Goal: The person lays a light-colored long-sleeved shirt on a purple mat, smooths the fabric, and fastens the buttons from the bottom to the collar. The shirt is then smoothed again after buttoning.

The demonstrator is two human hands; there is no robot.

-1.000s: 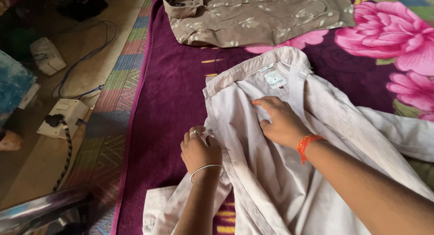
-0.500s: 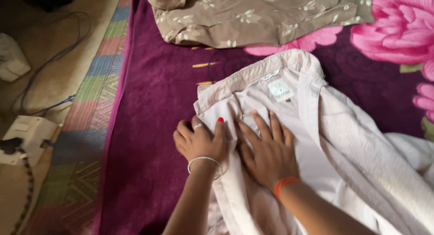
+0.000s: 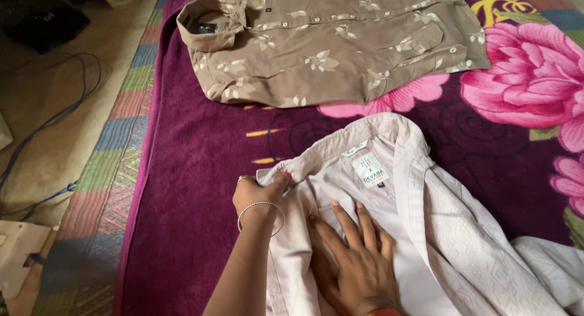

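Note:
A pale pink shirt (image 3: 462,255) lies open on the purple flowered blanket (image 3: 194,170), collar away from me, a white label just under the collar. My left hand (image 3: 260,194) pinches the collar's left corner between thumb and fingers; a silver bangle circles that wrist. Flat on the shirt's inside, below the label, my right hand (image 3: 359,261) presses with its fingers spread.
A folded brown shirt with a white leaf print (image 3: 328,42) lies further up the blanket. Pink flowers (image 3: 529,79) mark the blanket's right side. A striped mat (image 3: 103,188) borders the left edge, with blue cables (image 3: 42,127) and a white box (image 3: 15,249) on the floor.
My left hand moved from the shirt's left front up to the collar corner and gripped it. My right hand slid down slightly. The view shifted, showing more of the brown shirt.

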